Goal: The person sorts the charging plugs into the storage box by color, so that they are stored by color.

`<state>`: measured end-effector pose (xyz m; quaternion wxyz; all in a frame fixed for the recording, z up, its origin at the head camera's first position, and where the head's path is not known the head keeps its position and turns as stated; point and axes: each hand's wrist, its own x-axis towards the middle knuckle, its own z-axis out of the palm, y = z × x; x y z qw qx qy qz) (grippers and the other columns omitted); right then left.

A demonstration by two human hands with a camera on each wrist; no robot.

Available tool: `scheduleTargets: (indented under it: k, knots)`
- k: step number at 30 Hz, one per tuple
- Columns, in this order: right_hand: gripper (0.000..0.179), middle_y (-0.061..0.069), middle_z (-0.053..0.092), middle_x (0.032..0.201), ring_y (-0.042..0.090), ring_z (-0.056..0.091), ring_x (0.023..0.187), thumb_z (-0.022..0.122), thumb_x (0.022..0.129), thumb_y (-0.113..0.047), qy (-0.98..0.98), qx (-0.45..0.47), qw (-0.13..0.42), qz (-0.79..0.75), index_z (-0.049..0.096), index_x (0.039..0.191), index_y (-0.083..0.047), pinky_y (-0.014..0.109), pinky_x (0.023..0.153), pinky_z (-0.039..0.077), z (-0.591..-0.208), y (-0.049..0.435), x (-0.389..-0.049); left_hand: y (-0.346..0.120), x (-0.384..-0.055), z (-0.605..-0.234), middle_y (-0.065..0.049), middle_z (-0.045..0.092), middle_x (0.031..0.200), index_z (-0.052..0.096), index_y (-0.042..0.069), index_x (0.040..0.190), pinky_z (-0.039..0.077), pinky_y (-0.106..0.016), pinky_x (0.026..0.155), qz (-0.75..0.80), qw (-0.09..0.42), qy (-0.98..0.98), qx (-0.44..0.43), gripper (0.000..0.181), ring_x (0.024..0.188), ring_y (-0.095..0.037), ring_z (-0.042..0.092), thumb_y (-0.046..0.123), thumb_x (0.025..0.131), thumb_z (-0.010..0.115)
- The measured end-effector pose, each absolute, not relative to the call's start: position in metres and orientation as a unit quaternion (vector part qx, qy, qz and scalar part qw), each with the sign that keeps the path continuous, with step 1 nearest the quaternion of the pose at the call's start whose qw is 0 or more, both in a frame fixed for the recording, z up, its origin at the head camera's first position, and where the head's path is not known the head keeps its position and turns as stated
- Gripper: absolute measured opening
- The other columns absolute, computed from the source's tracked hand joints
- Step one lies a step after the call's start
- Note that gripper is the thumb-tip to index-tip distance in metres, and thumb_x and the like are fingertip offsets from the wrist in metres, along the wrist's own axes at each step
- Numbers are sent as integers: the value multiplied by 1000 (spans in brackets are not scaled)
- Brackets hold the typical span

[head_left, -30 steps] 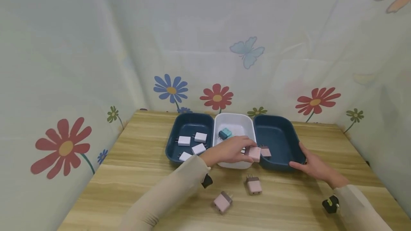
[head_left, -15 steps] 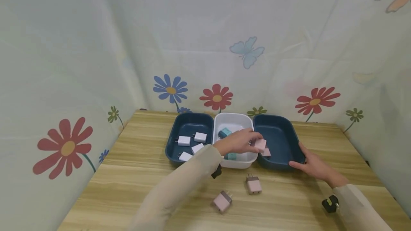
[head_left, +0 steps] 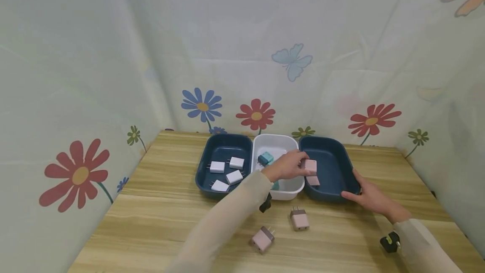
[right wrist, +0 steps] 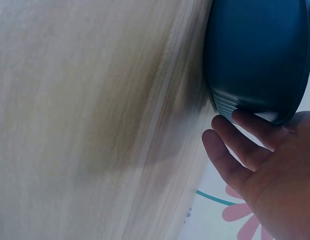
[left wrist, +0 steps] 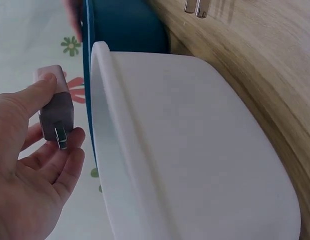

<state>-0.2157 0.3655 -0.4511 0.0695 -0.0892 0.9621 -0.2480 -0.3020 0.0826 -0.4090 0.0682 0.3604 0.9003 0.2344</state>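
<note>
In the head view my left hand point(head_left: 288, 165) pinches a pink-and-brown charger plug point(head_left: 310, 166) between thumb and fingertips, over the left side of the right-hand blue tray point(head_left: 333, 155). Its metal prongs point(left wrist: 60, 137) point back toward the palm in the left wrist view. Below it, another pink charger plug point(head_left: 313, 180) lies in that tray. My right hand point(head_left: 373, 197) rests at the tray's front right corner, with extended fingers point(right wrist: 240, 142) against the outer wall. Two more pink plugs, one upright point(head_left: 299, 219) and one tilted point(head_left: 263, 239), are on the table.
A white tray point(head_left: 291, 195) in the middle holds teal charger plugs point(head_left: 266, 158), partly hidden by my left arm. The left blue tray point(head_left: 223, 139) contains several white charger plugs point(head_left: 217, 167). The wooden table point(head_left: 151, 214) ends at a floral cloth backdrop point(head_left: 235, 54).
My left hand has carried the pink charger plug rightward and slightly away from me, from the white tray's edge to over the right blue tray. My right hand stays where it was.
</note>
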Motion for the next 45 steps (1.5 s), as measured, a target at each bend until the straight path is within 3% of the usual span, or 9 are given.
scheduleTargets:
  k: [11, 25, 36, 45]
  knots:
    - [105, 43, 20, 141, 56, 33, 122, 64, 85, -50, 961, -86, 69, -253, 5, 145, 12, 65, 93, 34, -456, 367, -216, 94, -307, -421, 0, 56, 111, 58, 15, 126, 41, -18, 76, 237, 57, 907, 344, 48, 89, -7, 49, 37, 85, 70]
    - [103, 42, 25, 139, 49, 46, 114, 65, 85, -49, 963, -98, 55, -244, 8, 146, 11, 59, 90, 41, -451, 364, -217, 102, -318, -428, 3, 59, 106, 61, 14, 124, 43, -21, 79, 250, 31, 917, 311, 51, 91, -8, 50, 44, 83, 70]
    - [103, 43, 24, 139, 52, 42, 117, 65, 85, -49, 963, -94, 54, -245, 8, 145, 12, 61, 91, 38, -452, 363, -217, 100, -322, -428, 5, 56, 97, 62, 15, 121, 42, -20, 72, 274, 38, 915, 294, 50, 84, -7, 48, 45, 81, 71]
    - [103, 43, 23, 139, 53, 39, 119, 65, 85, -49, 963, -93, 55, -247, 7, 145, 12, 62, 92, 37, -454, 365, -217, 100, -325, -434, 3, 55, 105, 57, 14, 127, 44, -21, 77, 304, 34, 915, 264, 55, 90, -7, 50, 44, 82, 70]
